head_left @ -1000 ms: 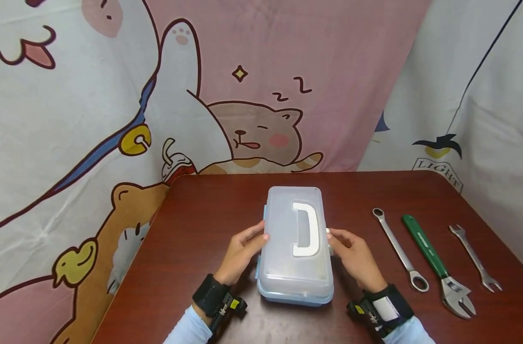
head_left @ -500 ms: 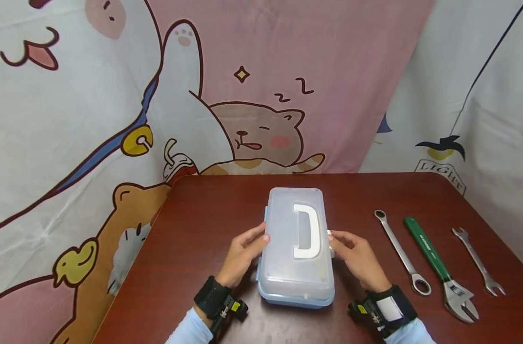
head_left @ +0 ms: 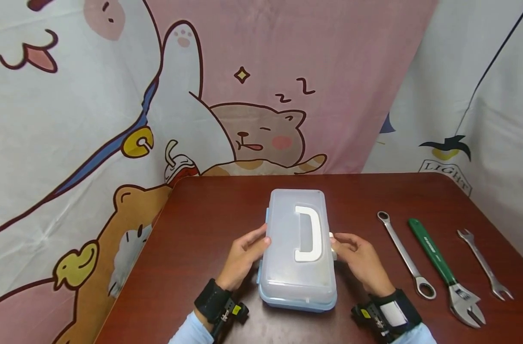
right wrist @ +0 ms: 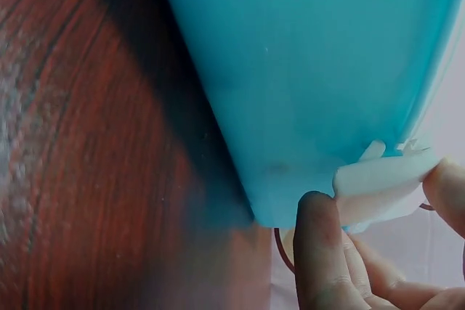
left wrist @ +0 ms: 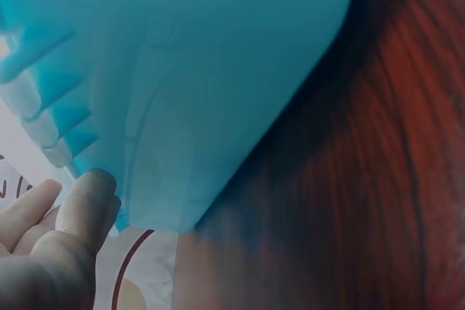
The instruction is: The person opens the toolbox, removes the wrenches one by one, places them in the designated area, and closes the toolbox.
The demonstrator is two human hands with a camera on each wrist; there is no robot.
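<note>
A plastic box [head_left: 282, 282] with a frosted clear lid, a pale blue base and a white handle [head_left: 316, 234] sits on the table. My left hand [head_left: 239, 260] rests against its left side, fingers extended, the thumb by the lid's edge. In the left wrist view those fingers [left wrist: 89, 205] lie close to the hinge side. On the other side, my right hand [head_left: 366, 265] pinches a white latch [right wrist: 381, 183] between thumb and fingers. The latch stands out from the blue wall in the right wrist view. The lid lies flat on the base.
To the right lie a ratcheting wrench [head_left: 405, 253], an adjustable wrench [head_left: 435, 255] with a green grip, and a small open-end wrench [head_left: 485, 265]. The brown table [head_left: 209, 215] meets a printed cloth [head_left: 338, 86] at its back edge.
The head view has shifted slightly, so everything sits a little lower and further right. Both hands keep their places on the box and its latch.
</note>
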